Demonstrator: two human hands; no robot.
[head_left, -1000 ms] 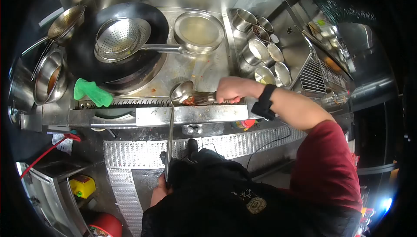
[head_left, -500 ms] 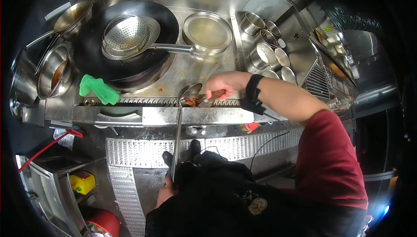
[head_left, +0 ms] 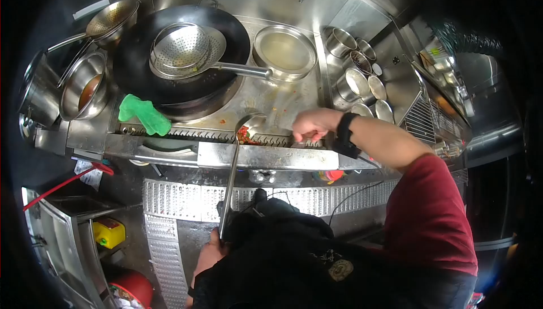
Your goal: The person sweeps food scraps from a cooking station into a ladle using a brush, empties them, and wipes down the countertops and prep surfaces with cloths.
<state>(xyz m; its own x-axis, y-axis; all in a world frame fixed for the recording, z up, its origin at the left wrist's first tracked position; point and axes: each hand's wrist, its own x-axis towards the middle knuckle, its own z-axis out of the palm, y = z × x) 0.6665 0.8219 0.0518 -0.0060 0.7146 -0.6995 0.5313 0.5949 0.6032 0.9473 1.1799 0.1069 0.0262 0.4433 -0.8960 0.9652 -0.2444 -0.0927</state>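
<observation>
My left hand (head_left: 211,252), low in the view near my body, is closed round the handle end of a long metal ladle (head_left: 233,179). The ladle's bowl rests over the slotted gutter (head_left: 209,136) at the stove's front edge. Red and green food scraps (head_left: 244,134) lie in the gutter beside the bowl. Above the gutter, to the right of the ladle, my right hand (head_left: 311,125) is bent downward with its fingers curled; what they hold, if anything, is too blurred to name. A black band circles the right wrist.
A large black wok (head_left: 133,74) holds strainers (head_left: 181,48). Behind the ladle sits a round pan of liquid (head_left: 285,53). A green cloth (head_left: 144,115) lies at the front edge, metal pots (head_left: 341,43) stand right, and a bowl of brown liquid (head_left: 85,91) stands left.
My right hand has moved right along the gutter, away from the ladle bowl. The scraps beside the bowl show more clearly. The whole view has shifted slightly.
</observation>
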